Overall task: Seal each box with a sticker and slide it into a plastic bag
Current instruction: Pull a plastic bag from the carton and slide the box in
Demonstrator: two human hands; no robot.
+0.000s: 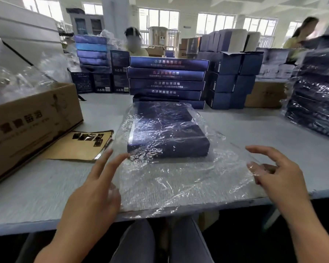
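Observation:
A flat dark blue box (pixel 165 130) lies on the grey table, inside a clear plastic bag (pixel 180 179) whose loose open end reaches the table's near edge. My left hand (pixel 95 192) hovers at the bag's left side with straight fingers, fingertips close to the box's near left corner. At the bag's right edge is my right hand (pixel 275 173), fingers spread and relaxed, its thumb seemingly under the film. Neither hand grips anything. A brown sticker sheet (pixel 80 147) with a few dark stickers lies left of the box.
A stack of blue boxes (pixel 167 80) stands right behind the bagged box. A cardboard carton (pixel 30 128) filled with plastic bags sits at the left. Bagged boxes (pixel 315 99) are piled at the right. More boxes and two people are at the back.

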